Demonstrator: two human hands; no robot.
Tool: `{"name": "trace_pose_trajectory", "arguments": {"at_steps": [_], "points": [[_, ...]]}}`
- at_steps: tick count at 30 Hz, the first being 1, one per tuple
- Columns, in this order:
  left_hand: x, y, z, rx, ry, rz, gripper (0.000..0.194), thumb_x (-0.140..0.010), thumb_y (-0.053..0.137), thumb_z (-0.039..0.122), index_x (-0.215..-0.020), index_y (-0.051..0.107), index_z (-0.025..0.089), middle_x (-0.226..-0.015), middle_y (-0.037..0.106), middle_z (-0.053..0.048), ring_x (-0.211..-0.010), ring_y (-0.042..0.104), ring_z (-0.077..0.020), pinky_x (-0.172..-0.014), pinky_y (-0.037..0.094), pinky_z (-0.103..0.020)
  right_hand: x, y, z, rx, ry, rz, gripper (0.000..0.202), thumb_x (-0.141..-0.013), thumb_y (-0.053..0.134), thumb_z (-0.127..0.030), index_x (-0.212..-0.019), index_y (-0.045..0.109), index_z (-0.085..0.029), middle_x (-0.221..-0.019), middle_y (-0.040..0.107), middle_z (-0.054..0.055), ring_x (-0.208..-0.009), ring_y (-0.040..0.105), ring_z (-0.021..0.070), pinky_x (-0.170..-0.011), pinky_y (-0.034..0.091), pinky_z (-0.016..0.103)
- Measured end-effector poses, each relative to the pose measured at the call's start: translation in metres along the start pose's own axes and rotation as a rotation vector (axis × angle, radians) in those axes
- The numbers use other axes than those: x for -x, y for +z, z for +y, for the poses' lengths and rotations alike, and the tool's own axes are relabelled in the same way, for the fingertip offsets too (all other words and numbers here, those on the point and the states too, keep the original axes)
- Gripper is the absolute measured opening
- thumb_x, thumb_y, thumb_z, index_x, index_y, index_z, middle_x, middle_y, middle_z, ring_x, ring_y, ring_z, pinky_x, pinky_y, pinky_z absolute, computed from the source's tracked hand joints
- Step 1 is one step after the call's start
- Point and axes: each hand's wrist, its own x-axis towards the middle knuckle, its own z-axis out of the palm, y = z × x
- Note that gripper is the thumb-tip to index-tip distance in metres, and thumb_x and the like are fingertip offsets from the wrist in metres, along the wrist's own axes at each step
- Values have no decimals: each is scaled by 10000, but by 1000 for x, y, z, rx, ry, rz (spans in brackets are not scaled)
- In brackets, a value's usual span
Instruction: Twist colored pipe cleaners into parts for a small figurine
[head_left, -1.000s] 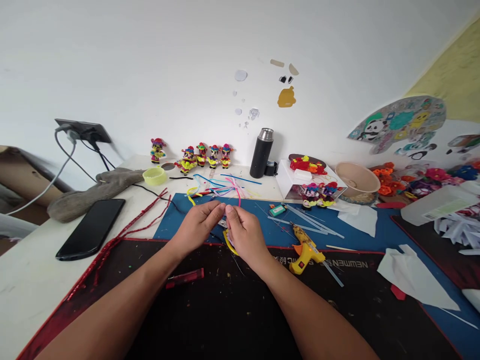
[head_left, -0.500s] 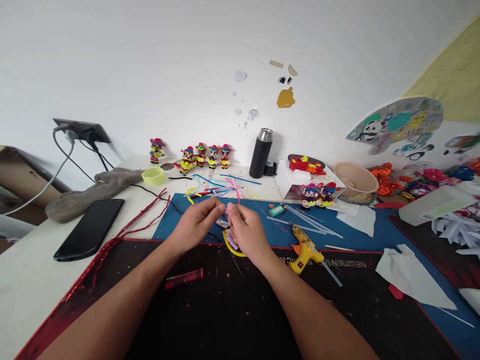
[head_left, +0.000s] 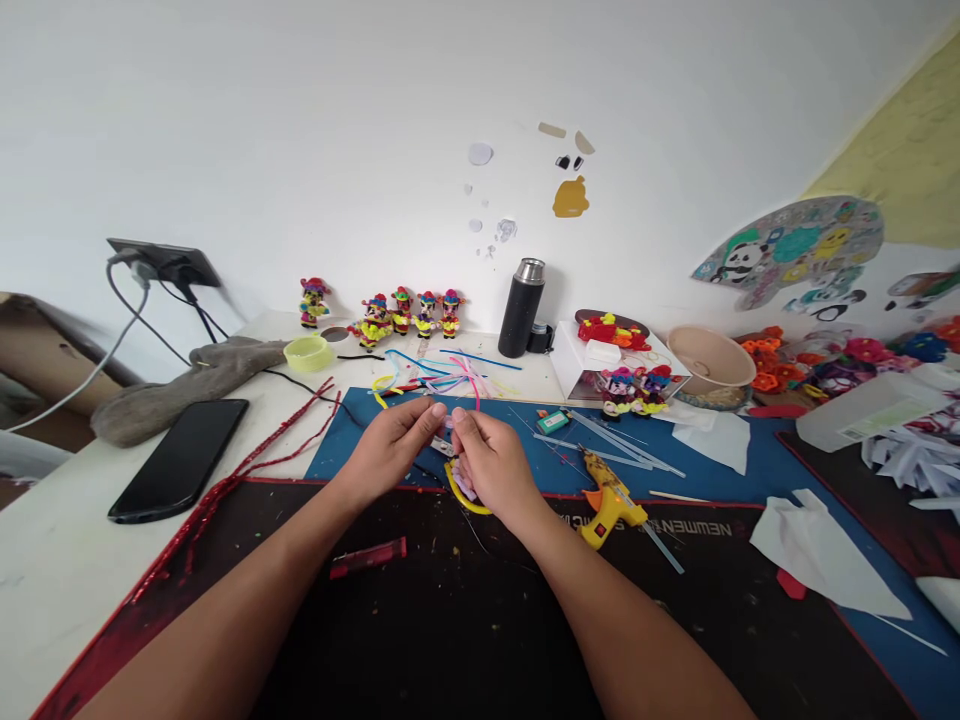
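My left hand [head_left: 390,445] and my right hand [head_left: 491,455] meet at the middle of the desk, thumbs nearly touching. Both are closed in a pinch; what sits between the fingertips is too small to make out. Beneath my right hand lies a yellow pipe cleaner [head_left: 455,487] curved around a pale purple piece [head_left: 463,482]. Behind the hands are pink, blue and white strips [head_left: 466,370]. A yellow glue gun [head_left: 611,505] rests to the right of my right hand. Nearer me is a red tube [head_left: 367,557] on the black mat [head_left: 420,640].
A black phone [head_left: 180,460], red tinsel stems [head_left: 217,490] and a piece of driftwood [head_left: 180,390] lie left. Small figures [head_left: 401,312] and a black flask [head_left: 523,308] stand behind. Right are a white box [head_left: 574,372], glue sticks [head_left: 622,440] and white paper [head_left: 825,555].
Both hands stay almost in place; the thumbs have shifted slightly. A thin thread below my right hand now stretches further to the right over the black mat.
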Motion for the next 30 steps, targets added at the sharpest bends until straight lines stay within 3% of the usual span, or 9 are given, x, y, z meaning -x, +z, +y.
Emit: {"name": "trace_pose_trajectory", "arguments": {"at_steps": [5,18,25,30], "points": [[1,-2,6,48,21,-38,436,-999,530,612,-907,620,195,-681,531,25,-638,469,-156,-590,400,-257,0,0,0,-110,70,19,601,-989,441,-790,-717,487,-255,-446,375,-74,-369,399,129,-401,340,257],[0,-4,10,-110,65,4,428,-1018,507,537,-779,602,195,-698,575,17,-664,506,-155,-639,409,-261,0,0,-5,-200,91,-79,549,-993,492,-743,-799,545,-232,-507,509,-60,-365,428,109,-383,332,239],[2,-2,10,-106,62,-16,422,-1029,488,501,-751,567,193,-683,521,25,-655,467,-146,-615,377,-257,1,1,2,-9,17,14,596,-1015,427,-752,-725,515,-240,-520,462,-47,-458,478,137,-475,374,258],[3,-2,9,-90,58,8,416,-1030,500,477,-723,524,197,-662,480,34,-640,437,-137,-597,353,-252,2,3,5,-1,-17,22,597,-1029,403,-739,-714,491,-240,-524,439,-49,-468,457,135,-478,352,257]]}}
